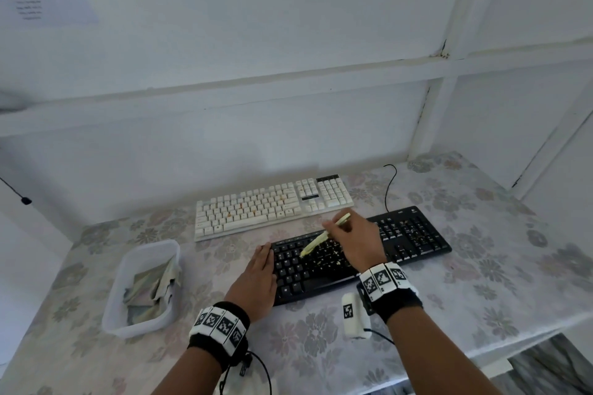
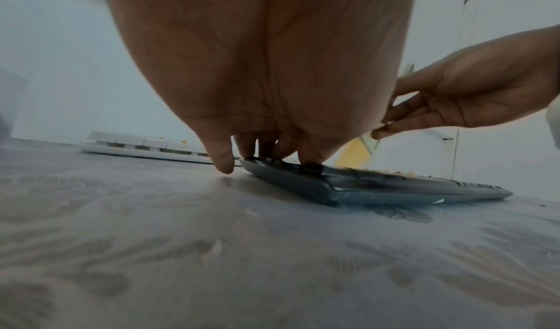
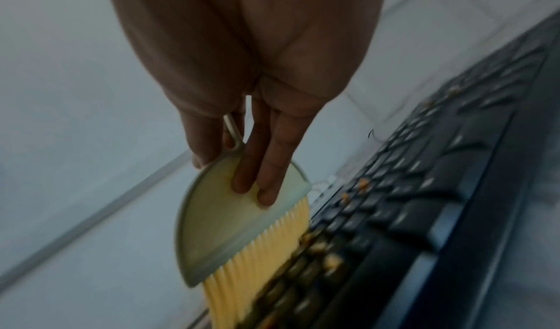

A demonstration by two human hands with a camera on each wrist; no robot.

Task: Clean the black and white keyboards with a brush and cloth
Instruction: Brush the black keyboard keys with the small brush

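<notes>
Black keyboard [image 1: 359,253] left edge under flat left hand [image 1: 256,279], right hand [image 1: 356,240] gripping brush [image 1: 316,244]

White keyboard [image 1: 272,205] just behind; tub [image 1: 141,321] left.

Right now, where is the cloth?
In the head view, the cloth lies crumpled in the clear plastic tub on the table's left, left of the black keyboard.
</notes>
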